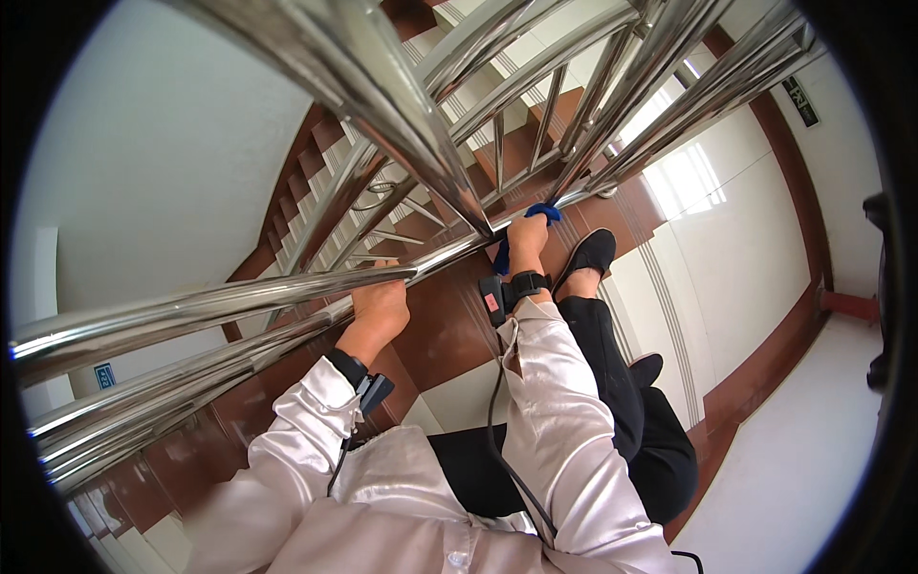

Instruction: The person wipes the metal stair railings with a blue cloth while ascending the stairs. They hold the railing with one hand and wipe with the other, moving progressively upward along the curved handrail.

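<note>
My right hand [528, 239] is closed on a blue cloth [543, 212], pressed to a shiny metal rail [449, 251] of a stair railing. Parts of the cloth stick out above the knuckles and beside the hand. To its left, my left hand [381, 304] is closed round a bar of the same railing. A thick tube [239, 295] passes in front of its fingers and hides part of the grip. Both wrists wear black straps with small boxes and cables.
A thick post [382, 105] slants across the top, with more bars [669, 105] behind it. Brown-edged stairs [306, 182] go down beyond the railing. My dark shoe [595, 251] stands on the brown and white tiled floor [712, 239]. A white wall [163, 163] is at left.
</note>
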A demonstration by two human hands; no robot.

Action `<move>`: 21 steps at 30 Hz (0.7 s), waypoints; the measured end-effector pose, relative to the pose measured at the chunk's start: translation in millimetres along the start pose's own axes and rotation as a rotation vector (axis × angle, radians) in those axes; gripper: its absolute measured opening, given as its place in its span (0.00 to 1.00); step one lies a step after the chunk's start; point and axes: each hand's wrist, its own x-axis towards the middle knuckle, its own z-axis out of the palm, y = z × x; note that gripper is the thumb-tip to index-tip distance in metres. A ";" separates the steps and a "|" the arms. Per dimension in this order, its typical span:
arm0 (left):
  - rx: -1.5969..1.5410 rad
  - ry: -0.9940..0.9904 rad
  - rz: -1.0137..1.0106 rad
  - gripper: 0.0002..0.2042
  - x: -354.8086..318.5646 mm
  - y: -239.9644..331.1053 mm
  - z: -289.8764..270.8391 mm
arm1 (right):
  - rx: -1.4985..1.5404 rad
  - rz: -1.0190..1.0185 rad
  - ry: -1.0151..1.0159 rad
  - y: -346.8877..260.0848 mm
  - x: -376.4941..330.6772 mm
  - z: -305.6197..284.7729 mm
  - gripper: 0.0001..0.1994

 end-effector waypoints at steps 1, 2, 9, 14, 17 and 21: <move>0.006 0.003 0.005 0.18 0.8 0.4 1.0 | -0.095 -0.042 -0.019 -4.3 0.1 -4.1 0.15; 0.047 0.066 0.047 0.14 0.6 3.2 -3.6 | -0.182 -0.128 0.016 -7.2 -4.7 -6.7 0.15; 0.029 0.052 -0.007 0.13 -3.8 3.8 -4.2 | -0.576 -0.726 -0.009 -13.5 -16.1 -12.5 0.16; 0.062 -0.008 -0.016 0.19 -1.5 1.5 -1.4 | -0.591 -0.775 -0.076 -8.0 8.7 -8.2 0.19; 0.076 -0.031 -0.042 0.20 -3.2 2.3 -3.7 | -0.472 -0.696 -0.320 -18.3 -0.1 -10.4 0.24; 0.047 0.100 0.062 0.13 -3.5 2.6 -5.4 | -0.028 -0.364 -0.700 -29.7 -3.6 -17.6 0.28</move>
